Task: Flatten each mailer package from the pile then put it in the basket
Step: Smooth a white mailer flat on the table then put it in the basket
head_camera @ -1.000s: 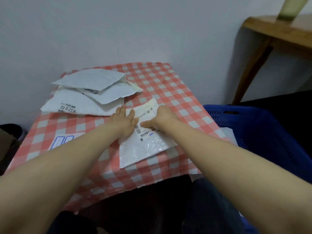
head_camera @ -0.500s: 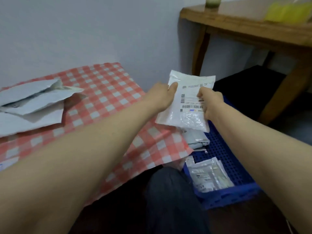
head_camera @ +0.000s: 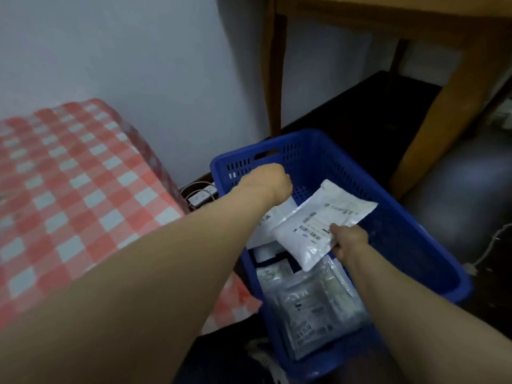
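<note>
A white mailer package (head_camera: 318, 223) with a printed label hangs tilted inside the blue basket (head_camera: 410, 214), just above its contents. My right hand (head_camera: 349, 241) pinches the mailer's near edge. My left hand (head_camera: 273, 180) hovers over the basket's far left corner, apart from that mailer, its fingers bent downward with nothing seen in them. Several flattened mailers (head_camera: 313, 306) lie in the basket's near half, and another white one (head_camera: 273, 217) lies under my left wrist. The pile is out of view.
The red-and-white checked table (head_camera: 69, 189) stands to the left of the basket. A power strip (head_camera: 200, 198) with cables lies on the floor between them. A wooden table leg (head_camera: 432, 128) rises behind the basket; a white cable (head_camera: 491, 245) trails at the right.
Both hands lifted the mailer off the checked table and carried it right, down into the basket. My left hand has let go; only my right hand holds it now.
</note>
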`<state>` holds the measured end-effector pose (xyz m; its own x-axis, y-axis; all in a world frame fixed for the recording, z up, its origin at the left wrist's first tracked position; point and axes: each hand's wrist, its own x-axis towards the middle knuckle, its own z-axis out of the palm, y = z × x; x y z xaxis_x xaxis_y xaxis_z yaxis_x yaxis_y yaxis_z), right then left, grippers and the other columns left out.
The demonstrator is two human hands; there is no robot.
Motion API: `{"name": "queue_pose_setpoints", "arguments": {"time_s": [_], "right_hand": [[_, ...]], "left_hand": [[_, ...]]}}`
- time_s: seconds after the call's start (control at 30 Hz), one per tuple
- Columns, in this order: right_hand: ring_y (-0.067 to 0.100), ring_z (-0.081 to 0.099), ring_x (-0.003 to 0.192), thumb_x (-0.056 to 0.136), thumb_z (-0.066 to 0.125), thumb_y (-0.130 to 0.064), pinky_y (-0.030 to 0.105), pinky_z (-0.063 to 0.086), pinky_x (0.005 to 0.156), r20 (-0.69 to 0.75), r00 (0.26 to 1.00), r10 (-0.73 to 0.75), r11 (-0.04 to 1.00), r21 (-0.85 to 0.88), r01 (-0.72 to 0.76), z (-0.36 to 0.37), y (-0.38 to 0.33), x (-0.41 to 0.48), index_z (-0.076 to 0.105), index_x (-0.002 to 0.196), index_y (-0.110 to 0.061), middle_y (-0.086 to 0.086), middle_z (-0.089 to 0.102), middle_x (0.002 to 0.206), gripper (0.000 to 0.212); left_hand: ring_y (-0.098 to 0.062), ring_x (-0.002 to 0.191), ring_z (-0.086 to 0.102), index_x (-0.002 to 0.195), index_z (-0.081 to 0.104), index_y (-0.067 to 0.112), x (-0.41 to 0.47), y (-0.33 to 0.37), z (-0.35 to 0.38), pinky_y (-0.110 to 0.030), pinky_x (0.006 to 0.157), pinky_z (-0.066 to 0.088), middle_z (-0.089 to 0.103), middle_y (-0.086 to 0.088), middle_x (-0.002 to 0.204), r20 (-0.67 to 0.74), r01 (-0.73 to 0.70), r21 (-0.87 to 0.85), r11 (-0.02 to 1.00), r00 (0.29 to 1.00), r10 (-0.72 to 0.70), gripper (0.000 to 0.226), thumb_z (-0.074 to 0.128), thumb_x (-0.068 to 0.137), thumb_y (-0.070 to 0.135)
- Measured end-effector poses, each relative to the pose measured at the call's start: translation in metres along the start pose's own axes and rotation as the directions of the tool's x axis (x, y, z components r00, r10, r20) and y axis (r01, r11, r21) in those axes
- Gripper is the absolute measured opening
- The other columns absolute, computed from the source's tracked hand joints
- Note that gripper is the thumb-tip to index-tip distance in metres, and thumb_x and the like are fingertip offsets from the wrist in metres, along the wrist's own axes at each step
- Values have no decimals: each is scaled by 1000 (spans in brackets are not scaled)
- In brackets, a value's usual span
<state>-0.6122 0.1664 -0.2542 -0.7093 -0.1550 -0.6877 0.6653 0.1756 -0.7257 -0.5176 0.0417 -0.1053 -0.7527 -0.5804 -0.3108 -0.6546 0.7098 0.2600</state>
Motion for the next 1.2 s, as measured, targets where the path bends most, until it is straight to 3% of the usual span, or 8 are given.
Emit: {"name": "queue_pose_setpoints", "arguments": {"time_s": [0.2, 0.37, 0.53, 0.63, 0.77, 0.83, 1.0, 1.2], "right_hand": [[36, 59, 100, 88, 46, 12, 43, 51, 83, 133, 986, -97, 959, -254, 128, 64, 13, 67, 51, 117, -1, 19, 59, 115, 33], [34, 52, 118, 92, 57, -8, 38, 43, 95, 186, 952, -241, 805, -510, 304, 120, 2, 109, 44, 134, 0, 17, 53, 132, 46], [35, 35, 134, 101, 43, -19, 38, 32, 104, 295, 942, -158, 718, -621, 315, 165, -15, 118, 14, 147, 4, 21, 29, 150, 59], [36, 41, 128, 100, 41, -12, 35, 36, 100, 297, 941, -163, 648, -687, 329, 171, -17, 110, 30, 140, 7, 23, 38, 143, 46], [27, 53, 91, 97, 41, -6, 31, 42, 77, 426, 883, -197, 645, -621, 444, 175, -34, 60, 61, 104, 2, 17, 54, 98, 22], [21, 47, 75, 94, 43, -7, 28, 37, 66, 467, 844, -263, 634, -576, 516, 182, -50, 24, 54, 78, -7, 11, 48, 80, 20], [25, 49, 71, 90, 49, -10, 35, 39, 60, 601, 710, -367, 572, -456, 682, 206, -83, -79, 64, 79, -1, 20, 53, 78, 21], [11, 54, 59, 91, 52, -3, 13, 40, 47, 774, 506, -380, 493, -294, 819, 246, -84, -216, 62, 75, -12, 9, 62, 84, 21]], "left_hand": [[-20, 77, 46, 76, 44, 11, 81, -34, 3, -30, 72, 38, 43, -3, 76, 109, 111, 134, 985, 986, -126, 24, 36, 99, 15], [-16, 67, 42, 81, 44, 12, 119, -69, 7, -29, 74, 37, 40, -2, 73, 180, 140, 225, 964, 967, -183, 21, 36, 100, 17], [-18, 77, 43, 90, 44, 11, 125, -91, -2, -29, 75, 36, 40, -3, 75, 183, 129, 276, 953, 966, -184, 14, 36, 100, 17], [-19, 78, 44, 97, 51, 9, 116, -93, -10, -29, 74, 35, 41, -3, 75, 163, 114, 282, 953, 973, -164, 14, 39, 99, 16], [-21, 87, 45, 87, 46, 9, 80, -100, -27, -30, 76, 37, 46, -7, 92, 98, 124, 270, 955, 983, -155, 18, 37, 100, 17], [-26, 96, 52, 101, 53, 10, 53, -103, -41, -33, 81, 39, 52, -13, 105, 40, 138, 248, 959, 987, -153, 19, 36, 100, 18], [-33, 120, 51, 123, 54, 1, -30, -120, -77, -36, 96, 41, 52, -18, 133, -115, 259, 197, 946, 964, -240, 33, 38, 99, 17], [-31, 123, 48, 128, 49, 6, -134, -175, -113, -35, 96, 40, 49, -15, 136, -313, 403, 123, 907, 883, -350, 36, 40, 94, 13]]}}
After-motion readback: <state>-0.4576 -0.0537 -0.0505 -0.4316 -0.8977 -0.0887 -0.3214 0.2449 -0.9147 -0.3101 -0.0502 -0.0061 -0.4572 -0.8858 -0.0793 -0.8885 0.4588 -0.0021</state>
